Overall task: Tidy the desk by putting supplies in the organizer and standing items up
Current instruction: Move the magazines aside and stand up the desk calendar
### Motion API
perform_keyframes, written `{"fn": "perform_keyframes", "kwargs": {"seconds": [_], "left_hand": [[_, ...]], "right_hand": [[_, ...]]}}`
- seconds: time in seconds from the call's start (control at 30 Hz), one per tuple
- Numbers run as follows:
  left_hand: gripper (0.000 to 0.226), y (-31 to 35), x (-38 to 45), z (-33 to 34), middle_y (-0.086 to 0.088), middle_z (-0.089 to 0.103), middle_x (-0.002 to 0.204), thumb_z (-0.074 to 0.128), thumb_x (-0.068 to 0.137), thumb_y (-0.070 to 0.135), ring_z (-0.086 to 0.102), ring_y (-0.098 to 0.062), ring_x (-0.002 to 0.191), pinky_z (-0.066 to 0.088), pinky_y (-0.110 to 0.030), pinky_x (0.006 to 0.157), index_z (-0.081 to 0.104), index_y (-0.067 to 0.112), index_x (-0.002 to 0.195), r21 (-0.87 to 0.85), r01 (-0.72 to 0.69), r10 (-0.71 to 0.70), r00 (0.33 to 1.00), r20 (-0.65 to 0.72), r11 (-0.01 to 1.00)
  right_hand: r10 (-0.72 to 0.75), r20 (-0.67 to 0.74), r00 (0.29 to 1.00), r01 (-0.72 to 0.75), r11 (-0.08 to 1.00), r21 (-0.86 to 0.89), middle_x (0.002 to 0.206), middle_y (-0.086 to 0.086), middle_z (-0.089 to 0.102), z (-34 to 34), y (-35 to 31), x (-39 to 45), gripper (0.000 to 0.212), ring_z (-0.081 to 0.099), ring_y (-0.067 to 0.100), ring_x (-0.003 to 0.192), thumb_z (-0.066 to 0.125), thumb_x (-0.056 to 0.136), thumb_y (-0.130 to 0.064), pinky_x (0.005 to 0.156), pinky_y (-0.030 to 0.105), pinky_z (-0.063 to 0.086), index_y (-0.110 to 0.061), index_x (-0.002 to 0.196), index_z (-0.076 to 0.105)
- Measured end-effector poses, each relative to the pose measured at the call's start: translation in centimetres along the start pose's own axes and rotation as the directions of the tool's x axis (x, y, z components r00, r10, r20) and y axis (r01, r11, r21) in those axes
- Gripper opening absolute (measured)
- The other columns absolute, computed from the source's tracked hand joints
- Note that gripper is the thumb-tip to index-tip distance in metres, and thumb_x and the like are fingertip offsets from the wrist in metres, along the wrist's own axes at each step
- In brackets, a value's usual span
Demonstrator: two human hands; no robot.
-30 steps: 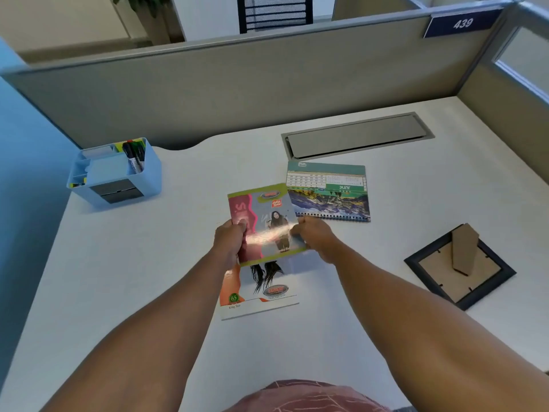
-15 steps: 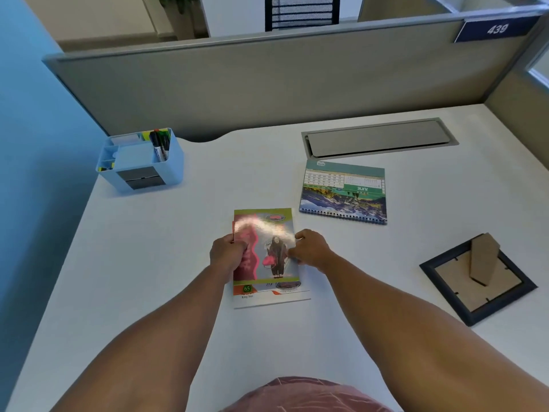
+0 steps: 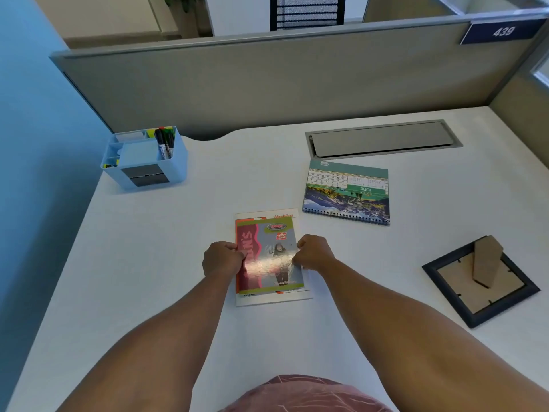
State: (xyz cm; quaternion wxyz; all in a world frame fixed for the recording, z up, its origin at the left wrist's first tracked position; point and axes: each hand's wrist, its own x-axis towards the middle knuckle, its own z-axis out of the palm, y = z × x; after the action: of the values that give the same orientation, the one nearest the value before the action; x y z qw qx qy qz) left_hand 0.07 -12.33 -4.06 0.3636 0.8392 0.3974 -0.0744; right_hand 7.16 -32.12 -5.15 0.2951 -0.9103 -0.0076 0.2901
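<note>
The left hand (image 3: 222, 259) and right hand (image 3: 315, 253) are pinching the side edges of a glossy booklet (image 3: 269, 257), fingers curled narrow, lying on a white sheet (image 3: 274, 298) mid-desk; it is looking light, floppy, slippery, best gripped edgewise; "Jelly Time" is reading on its cover; the calendar (image 3: 347, 191) is showing "JUNE"; the sign (image 3: 502, 31) is reading 439.

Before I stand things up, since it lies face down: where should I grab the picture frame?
Probably by the picture frame border at its near right edge, coming from the right: it lies flat, back up, and the cardboard stand sticks up in the middle, so the dark rim is the firm part. The right hand is nearest.
</note>
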Motion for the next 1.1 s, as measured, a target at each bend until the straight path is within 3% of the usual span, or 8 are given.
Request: {"fn": "perform_keyframes", "kwargs": {"seconds": [0.07, 0.13, 0.23, 0.37, 0.5, 0.7, 0.93, 1.1], "left_hand": [[0.037, -0.2, 0.2, 0.1, -0.001, 0.072, 0.114, 0.080, 0.078, 0.030, 0.065, -0.023, 0.106, 0.051, -0.032, 0.086, 0.073, 0.016, 0.111, 0.013, 0.010, -0.010, 1.000, -0.008, 1.000], [0.043, -0.4, 0.3, 0.2, -0.002, 0.069, 0.119, 0.080, 0.078, 0.033, 0.063, -0.024, 0.111, 0.050, -0.034, 0.092, 0.069, 0.015, 0.115, 0.046, 0.014, -0.014, 1.000, -0.011, 0.999], [0.049, -0.4, 0.4, 0.2, -0.003, 0.068, 0.121, 0.079, 0.079, 0.038, 0.063, -0.025, 0.114, 0.048, -0.033, 0.092, 0.067, 0.013, 0.120, 0.082, 0.039, -0.038, 0.999, -0.016, 0.996], [0.028, -0.1, 0.5, 0.6, -0.003, 0.068, 0.077, 0.072, 0.082, 0.036, 0.066, -0.024, 0.077, 0.041, -0.025, 0.058, 0.068, 0.009, 0.078, 0.046, 0.110, -0.112, 0.993, 0.030, 0.993], [0.024, 0.0, 0.9, 1.0, -0.005, 0.066, 0.078, 0.071, 0.078, 0.029, 0.063, -0.024, 0.072, 0.041, -0.024, 0.055, 0.067, 0.007, 0.084, -0.030, 0.197, -0.194, 0.977, 0.085, 0.980], [0.017, -0.4, 3.3, 1.7, -0.014, 0.065, 0.071, 0.057, 0.080, 0.014, 0.064, -0.031, 0.066, 0.054, -0.034, 0.071, 0.065, -0.001, 0.084, -0.187, 0.299, -0.220, 0.910, 0.352, 0.936], [0.016, 1.3, 3.6, -0.3, -0.004, 0.058, 0.077, 0.045, 0.105, 0.022, 0.053, -0.016, 0.065, 0.042, -0.027, 0.065, 0.058, 0.014, 0.108, -0.318, 0.291, -0.119, 0.877, 0.465, 0.902], [0.025, 1.7, 5.6, -1.9, -0.004, 0.059, 0.080, 0.046, 0.105, 0.029, 0.055, -0.015, 0.066, 0.047, -0.029, 0.061, 0.057, 0.011, 0.119, -0.409, 0.309, -0.091, 0.878, 0.471, 0.859]], "right_hand": [[0.025, 0.006, 1.000, -0.025, 1.000, -0.007, 0.094, 0.018, 0.070, -0.1, 0.0, -0.2, 0.028, 0.069, 0.027, 0.082, 0.070, 0.069, -0.005, 0.070, 0.034, 0.061, 0.004, 0.095, 0.065], [0.048, 0.015, 0.999, -0.048, 0.998, -0.034, 0.089, 0.014, 0.066, -0.3, -0.2, -0.5, 0.023, 0.066, 0.025, 0.079, 0.070, 0.069, -0.010, 0.052, 0.022, 0.047, -0.002, 0.088, 0.059], [0.077, -0.016, 0.997, -0.078, 0.996, -0.044, 0.106, 0.010, 0.054, -0.3, -0.2, -0.7, 0.043, 0.059, 0.024, 0.094, 0.071, 0.072, -0.018, 0.061, 0.024, 0.043, -0.007, 0.107, 0.049], [0.126, -0.027, 0.992, -0.126, 0.992, 0.007, 0.091, 0.007, 0.060, -0.1, -0.6, -0.1, 0.026, 0.063, 0.023, 0.083, 0.071, 0.073, -0.011, 0.058, 0.025, 0.051, -0.007, 0.092, 0.054], [0.174, -0.012, 0.985, -0.173, 0.983, 0.056, 0.079, 0.006, 0.063, 0.2, -0.6, 0.5, 0.015, 0.067, 0.024, 0.078, 0.073, 0.072, -0.011, 0.070, 0.030, 0.059, -0.008, 0.074, 0.058], [0.243, 0.064, 0.968, -0.251, 0.933, 0.258, 0.068, 0.007, 0.057, -0.1, -0.4, 0.8, 0.014, 0.055, 0.024, 0.062, 0.070, 0.066, -0.008, 0.057, 0.027, 0.045, -0.009, 0.063, 0.057], [0.252, 0.125, 0.960, -0.281, 0.866, 0.414, 0.065, 0.006, 0.045, -1.1, -1.4, 1.3, 0.014, 0.039, 0.018, 0.053, 0.068, 0.073, -0.015, 0.048, 0.024, 0.031, -0.008, 0.078, 0.058], [0.165, 0.072, 0.984, -0.180, 0.874, 0.451, 0.072, 0.006, 0.054, -1.9, -3.2, 2.8, 0.023, 0.049, 0.018, 0.059, 0.070, 0.076, -0.020, 0.048, 0.025, 0.039, -0.005, 0.090, 0.060]]}}
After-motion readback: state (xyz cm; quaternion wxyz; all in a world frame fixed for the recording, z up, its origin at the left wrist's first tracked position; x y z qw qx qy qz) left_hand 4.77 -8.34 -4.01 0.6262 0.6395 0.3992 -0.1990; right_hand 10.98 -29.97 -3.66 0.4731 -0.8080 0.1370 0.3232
